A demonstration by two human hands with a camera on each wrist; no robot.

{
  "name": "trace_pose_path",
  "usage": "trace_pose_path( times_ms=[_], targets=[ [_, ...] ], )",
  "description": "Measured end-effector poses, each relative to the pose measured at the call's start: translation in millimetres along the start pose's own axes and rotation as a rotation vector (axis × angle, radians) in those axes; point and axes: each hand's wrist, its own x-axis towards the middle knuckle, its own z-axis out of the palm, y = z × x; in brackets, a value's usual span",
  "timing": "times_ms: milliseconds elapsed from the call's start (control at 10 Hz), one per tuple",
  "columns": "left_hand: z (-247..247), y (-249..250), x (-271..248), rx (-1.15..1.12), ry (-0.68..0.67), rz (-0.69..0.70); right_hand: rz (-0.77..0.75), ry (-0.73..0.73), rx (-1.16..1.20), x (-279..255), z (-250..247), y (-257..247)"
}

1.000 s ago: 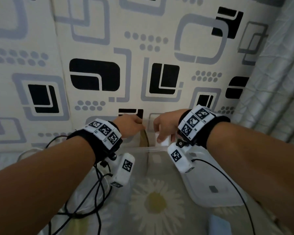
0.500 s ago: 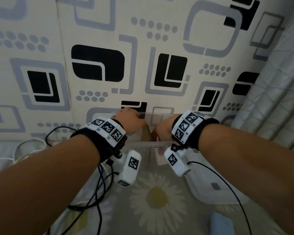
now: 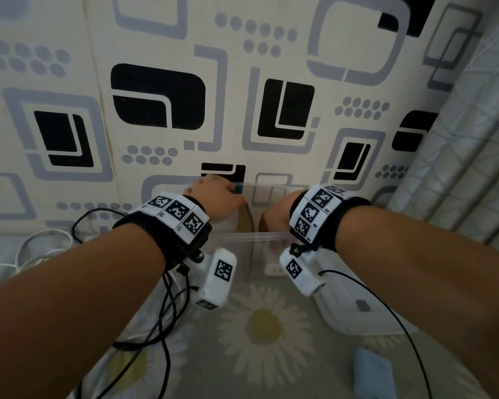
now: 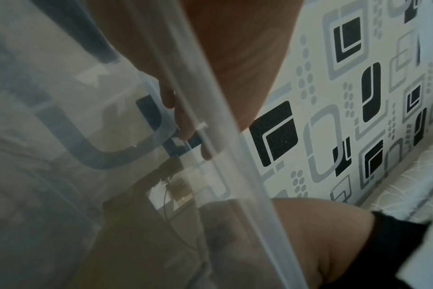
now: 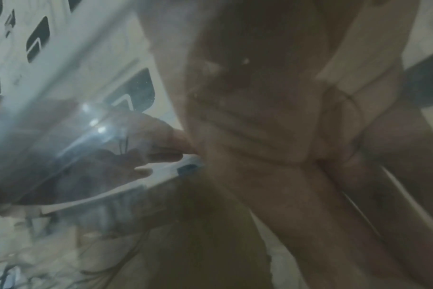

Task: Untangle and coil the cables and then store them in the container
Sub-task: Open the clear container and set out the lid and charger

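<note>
I hold a clear plastic container [image 3: 267,237] up in front of the patterned wall. My left hand [image 3: 217,197] grips its far left rim, and in the left wrist view its fingers [image 4: 183,125] curl over the rim of the container [image 4: 218,140]. At the near right rim my right hand [image 3: 274,218] holds on, its palm [image 5: 272,152] showing blurred through the wall. A white adapter [image 3: 272,270] and something brown [image 3: 247,223] show through the plastic. Loose black cables [image 3: 167,312] lie on the bedsheet under my left forearm. A white cable [image 3: 41,249] lies at the far left.
A white lid [image 3: 357,309] lies on the daisy-print sheet below my right wrist. At the bottom right is a pale blue object [image 3: 372,375]. The patterned wall [image 3: 156,96] stands close behind, and a quilted cover [image 3: 467,145] rises on the right.
The white adapter that was at my right fingertips now sits lower, behind the container wall. Both hands have closed on the rim, and the view has tilted slightly down.
</note>
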Motion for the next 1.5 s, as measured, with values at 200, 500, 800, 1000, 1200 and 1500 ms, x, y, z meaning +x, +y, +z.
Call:
trace_pose_path(
  times_ms=[200,500,800,1000,1200,1500],
  targets=[
    [-5.1,5.2,-6.5,-0.018,-0.001,-0.01,0.081,0.093,0.4,-33.0,-11.5,7.5],
    [-31.0,32.5,-37.4,-0.213,0.084,0.059,-0.009,0.241,0.843,-93.5,-13.4,34.1],
    [-26.4,85.4,-91.9,-0.462,0.117,0.244,0.008,0.197,0.835,-157.5,22.5,31.3],
    [12.6,113.2,-131.8,-0.434,-0.023,0.277,0.046,0.114,0.793,-186.8,71.8,20.7],
    [57.3,119.3,-166.5,-0.438,-0.336,0.206,0.062,0.021,0.719,-194.7,126.7,3.5],
    [80.6,121.2,-187.5,-0.282,-0.424,0.272,0.083,0.053,0.678,-191.5,170.2,-25.3]
  ],
)
